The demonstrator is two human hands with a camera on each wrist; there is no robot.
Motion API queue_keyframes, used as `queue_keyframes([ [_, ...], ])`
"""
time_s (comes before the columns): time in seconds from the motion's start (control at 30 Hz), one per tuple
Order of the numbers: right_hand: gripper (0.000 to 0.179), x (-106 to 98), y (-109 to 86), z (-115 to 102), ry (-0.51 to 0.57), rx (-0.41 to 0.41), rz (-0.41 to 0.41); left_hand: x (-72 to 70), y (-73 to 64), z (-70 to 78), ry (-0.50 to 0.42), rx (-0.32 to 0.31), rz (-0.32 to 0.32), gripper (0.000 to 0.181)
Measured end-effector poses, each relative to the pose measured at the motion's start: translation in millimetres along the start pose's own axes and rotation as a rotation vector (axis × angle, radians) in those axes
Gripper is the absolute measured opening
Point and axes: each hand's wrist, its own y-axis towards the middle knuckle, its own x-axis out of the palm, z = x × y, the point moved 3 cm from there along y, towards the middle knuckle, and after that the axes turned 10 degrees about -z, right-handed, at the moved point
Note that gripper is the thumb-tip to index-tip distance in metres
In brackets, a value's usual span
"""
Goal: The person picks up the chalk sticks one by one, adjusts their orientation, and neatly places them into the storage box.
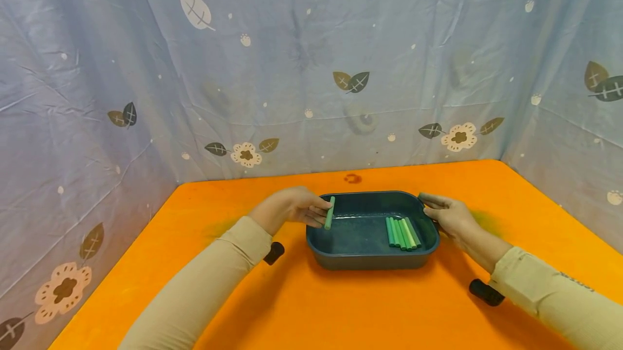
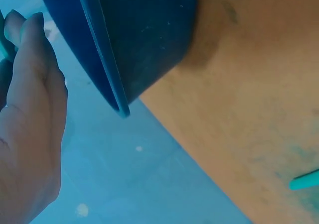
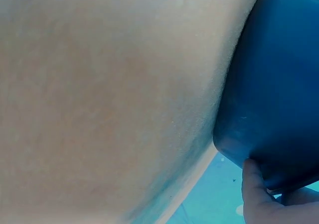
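Observation:
A dark blue-grey tray (image 1: pixel 370 262) stands on the orange table. Above its left end, my left hand (image 1: pixel 304 206) pinches one green chalk stick (image 1: pixel 330 213) between thumb and fingers. Several green and yellow-green chalk sticks (image 1: pixel 403 233) lie side by side in the tray's right part. At the tray's back right corner, my right hand (image 1: pixel 452 217) holds the rim. In the right wrist view, one finger (image 3: pixel 253 176) touches the tray's outer wall (image 3: pixel 269 99); the rest of that hand is partly cut off.
Another green stick (image 2: pixel 305 180) lies on the table (image 2: pixel 259 84) in the left wrist view. Patterned curtains (image 1: pixel 311 68) hang around the back and sides. Black devices (image 1: pixel 274 253) sit at both wrists. A reddish mark (image 1: pixel 352 178) shows behind the tray.

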Motion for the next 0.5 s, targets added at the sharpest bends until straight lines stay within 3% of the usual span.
queue_keyframes([
  [0.5,0.053,0,-0.3,0,0.009,0.005,0.001,17.2,18.8,16.5,0.006,-0.041,-0.034,0.021],
])
